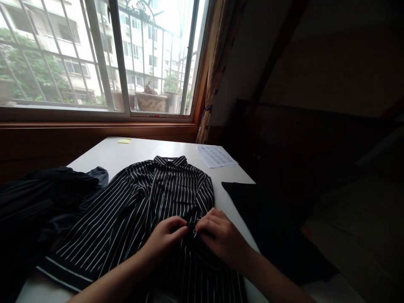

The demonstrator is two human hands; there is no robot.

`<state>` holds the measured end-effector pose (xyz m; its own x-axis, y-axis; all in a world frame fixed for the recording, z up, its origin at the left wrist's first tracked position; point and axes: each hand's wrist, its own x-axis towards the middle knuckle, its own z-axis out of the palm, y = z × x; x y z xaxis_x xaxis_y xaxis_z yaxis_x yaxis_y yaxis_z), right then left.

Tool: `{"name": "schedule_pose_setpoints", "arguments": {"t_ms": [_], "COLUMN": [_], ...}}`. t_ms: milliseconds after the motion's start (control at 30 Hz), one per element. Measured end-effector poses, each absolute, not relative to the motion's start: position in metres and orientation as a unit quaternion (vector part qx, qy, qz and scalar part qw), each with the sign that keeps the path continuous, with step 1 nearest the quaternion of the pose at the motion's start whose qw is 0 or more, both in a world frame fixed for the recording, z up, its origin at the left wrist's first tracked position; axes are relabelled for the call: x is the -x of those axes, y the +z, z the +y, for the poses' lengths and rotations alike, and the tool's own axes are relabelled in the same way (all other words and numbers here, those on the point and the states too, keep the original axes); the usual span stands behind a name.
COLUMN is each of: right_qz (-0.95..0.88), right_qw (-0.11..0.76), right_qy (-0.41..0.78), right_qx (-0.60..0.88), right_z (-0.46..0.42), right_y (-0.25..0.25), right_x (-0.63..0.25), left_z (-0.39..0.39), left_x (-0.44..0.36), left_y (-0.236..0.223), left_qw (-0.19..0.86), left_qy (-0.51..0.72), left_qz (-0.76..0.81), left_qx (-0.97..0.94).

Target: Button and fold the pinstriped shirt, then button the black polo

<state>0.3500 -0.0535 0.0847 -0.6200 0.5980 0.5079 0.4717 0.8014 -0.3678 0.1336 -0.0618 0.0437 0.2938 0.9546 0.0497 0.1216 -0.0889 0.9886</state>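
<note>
A black shirt with white stripes lies front up on the white table, its collar toward the window. One sleeve stretches out to the lower left; the other is folded in over the front. My left hand pinches dark cloth of the shirt between thumb and fingers. Close beside it, my right hand grips the cuff of the folded-in sleeve, fingers curled over it. A small pale button shows between the two hands. The cloth under my right palm is dark and hard to make out.
Dark clothes lie heaped on the left of the white table. Another dark garment hangs over its right edge. Printed papers and a yellow sticky note lie toward the far edge, below a barred window.
</note>
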Motion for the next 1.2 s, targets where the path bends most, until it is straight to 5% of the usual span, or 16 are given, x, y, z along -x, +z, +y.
{"name": "schedule_pose_setpoints", "arguments": {"t_ms": [367, 1200], "right_qz": [-0.832, -0.844], "right_qw": [0.427, 0.440], "right_qy": [0.192, 0.172], "right_qx": [0.300, 0.253], "right_z": [-0.050, -0.053], "right_y": [0.063, 0.057], "right_x": [-0.340, -0.346], "left_z": [-0.055, -0.058], "left_x": [-0.131, -0.131], "left_y": [0.040, 0.045], "left_qw": [0.594, 0.516], "left_qy": [0.398, 0.355], "left_qz": [0.427, 0.435], "left_qx": [-0.554, -0.646]}}
